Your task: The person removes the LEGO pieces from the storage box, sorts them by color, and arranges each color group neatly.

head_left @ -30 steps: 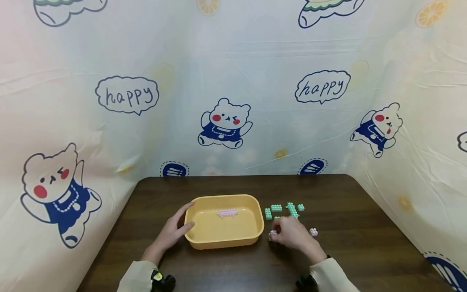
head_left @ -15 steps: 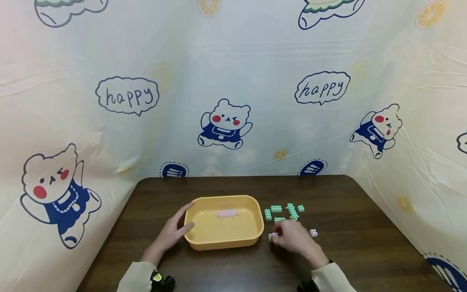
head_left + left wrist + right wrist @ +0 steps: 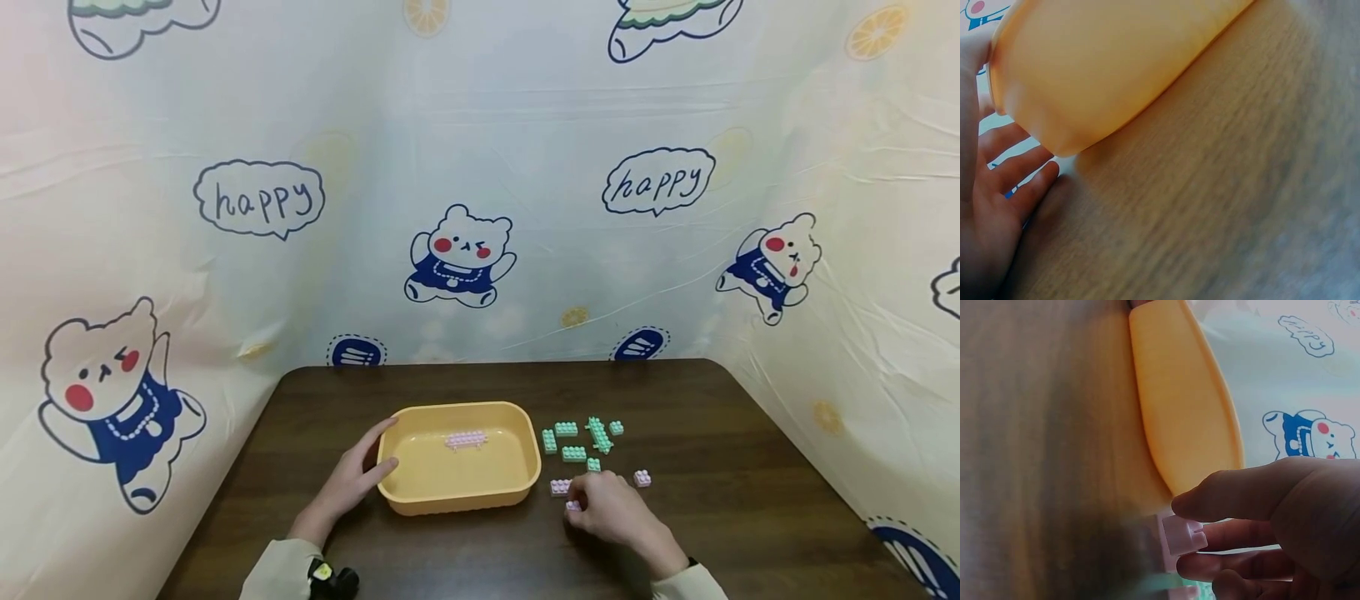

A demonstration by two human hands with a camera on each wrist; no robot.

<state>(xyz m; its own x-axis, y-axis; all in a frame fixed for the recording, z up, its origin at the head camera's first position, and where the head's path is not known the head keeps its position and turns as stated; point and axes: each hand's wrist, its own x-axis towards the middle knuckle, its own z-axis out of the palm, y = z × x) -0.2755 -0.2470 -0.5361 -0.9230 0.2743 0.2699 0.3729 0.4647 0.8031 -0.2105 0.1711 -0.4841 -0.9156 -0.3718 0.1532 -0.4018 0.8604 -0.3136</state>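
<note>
A yellow plastic bin [image 3: 459, 505] stands on the table, with a pink toy-brick piece [image 3: 467, 439] lying in it. My left hand [image 3: 352, 471] holds the bin's left end, thumb and forefinger at the rim; in the left wrist view the other fingers spread along the outer wall. Right of the bin, my right hand [image 3: 611, 508] pinches a small pink building brick [image 3: 1185, 535] between thumb and fingers, low over the table. Just beyond it lies another pink brick [image 3: 560, 488]. A third pink brick [image 3: 642, 478] sits right of the hand.
Several green bricks [image 3: 573, 454] lie right of the bin, beyond the right hand. Among them is a longer green piece [image 3: 599, 435]. The dark wooden table [image 3: 450, 558] ends at the back against a printed curtain [image 3: 465, 125].
My right hand has moved nearer to me, leaving one pink brick on the table and uncovering green bricks; it now pinches another pink brick. The left hand stays at the bin.
</note>
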